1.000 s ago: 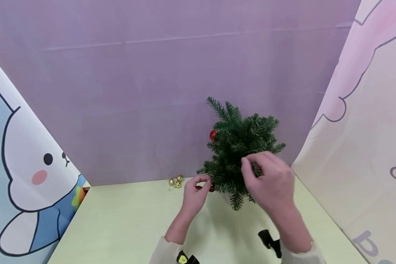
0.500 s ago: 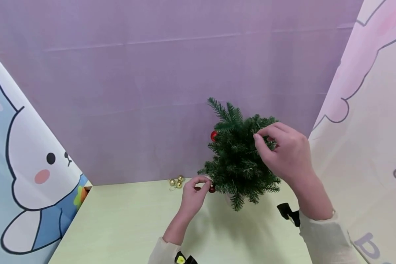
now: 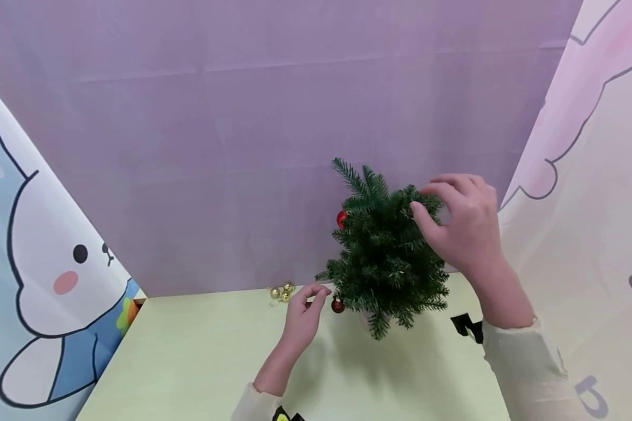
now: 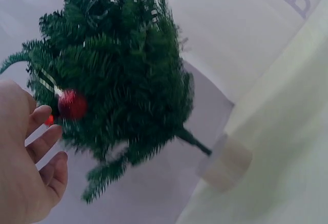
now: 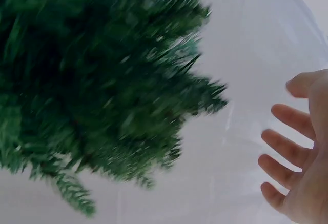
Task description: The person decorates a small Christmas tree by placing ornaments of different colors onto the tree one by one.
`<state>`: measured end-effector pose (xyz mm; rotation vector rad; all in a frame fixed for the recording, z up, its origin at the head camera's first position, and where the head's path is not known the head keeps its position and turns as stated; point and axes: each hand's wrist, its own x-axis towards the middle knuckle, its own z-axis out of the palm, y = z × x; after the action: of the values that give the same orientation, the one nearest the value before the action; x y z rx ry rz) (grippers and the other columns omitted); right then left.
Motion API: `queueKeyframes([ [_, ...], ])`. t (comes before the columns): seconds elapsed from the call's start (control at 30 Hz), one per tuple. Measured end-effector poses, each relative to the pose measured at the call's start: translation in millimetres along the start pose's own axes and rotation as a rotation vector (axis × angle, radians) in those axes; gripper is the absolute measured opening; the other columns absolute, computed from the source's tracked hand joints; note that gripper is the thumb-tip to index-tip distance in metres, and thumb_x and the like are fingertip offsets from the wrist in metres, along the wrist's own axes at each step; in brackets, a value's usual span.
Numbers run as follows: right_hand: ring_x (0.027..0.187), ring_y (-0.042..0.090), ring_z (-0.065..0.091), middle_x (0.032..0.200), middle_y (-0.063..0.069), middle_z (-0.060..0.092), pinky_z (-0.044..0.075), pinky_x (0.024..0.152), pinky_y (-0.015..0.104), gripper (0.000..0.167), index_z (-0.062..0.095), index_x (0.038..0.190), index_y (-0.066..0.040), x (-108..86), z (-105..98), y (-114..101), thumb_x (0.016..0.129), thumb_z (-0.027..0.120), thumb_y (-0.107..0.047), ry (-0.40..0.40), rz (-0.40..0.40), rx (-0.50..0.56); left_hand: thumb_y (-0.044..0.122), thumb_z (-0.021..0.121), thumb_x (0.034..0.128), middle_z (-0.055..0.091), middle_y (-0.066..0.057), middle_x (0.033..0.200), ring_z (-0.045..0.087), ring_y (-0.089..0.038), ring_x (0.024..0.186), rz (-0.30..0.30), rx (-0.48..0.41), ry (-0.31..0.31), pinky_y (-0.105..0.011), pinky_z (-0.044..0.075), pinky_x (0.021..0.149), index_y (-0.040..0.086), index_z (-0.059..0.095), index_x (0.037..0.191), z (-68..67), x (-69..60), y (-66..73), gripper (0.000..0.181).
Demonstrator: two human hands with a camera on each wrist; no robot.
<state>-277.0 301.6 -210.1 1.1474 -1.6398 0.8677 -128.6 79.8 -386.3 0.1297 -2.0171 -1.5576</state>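
A small green artificial Christmas tree (image 3: 384,251) stands in a pale round base (image 4: 225,162). From a low left branch hangs a dark red ball ornament (image 3: 338,305), also large in the left wrist view. My left hand (image 3: 302,318) is just left of that ornament, fingers loosely bent and holding nothing. Higher on the left side sits a brighter red ball ornament (image 3: 342,219). Near the tree's upper right my right hand (image 3: 466,225) is held up, thumb and fingers apart with nothing between them. The right wrist view shows its spread fingers (image 5: 287,149) clear of the branches.
Several small gold ball ornaments (image 3: 281,292) lie at the back of the pale table (image 3: 189,351), left of the tree. A purple backdrop (image 3: 189,175) rises behind. Printed cloth panels stand at the left (image 3: 58,263) and right (image 3: 584,234).
My right hand has risen to the right and its pinched fingers have parted. My left hand has drawn back slightly from the dark red ornament, which now hangs apart from the fingers.
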Motion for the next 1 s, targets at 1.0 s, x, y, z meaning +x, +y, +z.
queueKeyframes([
  [1.0, 0.138, 0.037, 0.027, 0.150, 0.016, 0.035, 0.021, 0.104, 0.066, 0.055, 0.043, 0.146, -0.015, -20.6, 17, 67, 0.098, 0.057, -0.037, -0.477, 0.380, 0.261, 0.000, 0.064, 0.0901, 0.067, -0.005, 0.090, 0.060, -0.015, 0.084, -0.118, 0.452, -0.125, -0.030, 0.049, 0.076, 0.009, 0.068, 0.094, -137.8, -31.0, -129.2, 0.011],
])
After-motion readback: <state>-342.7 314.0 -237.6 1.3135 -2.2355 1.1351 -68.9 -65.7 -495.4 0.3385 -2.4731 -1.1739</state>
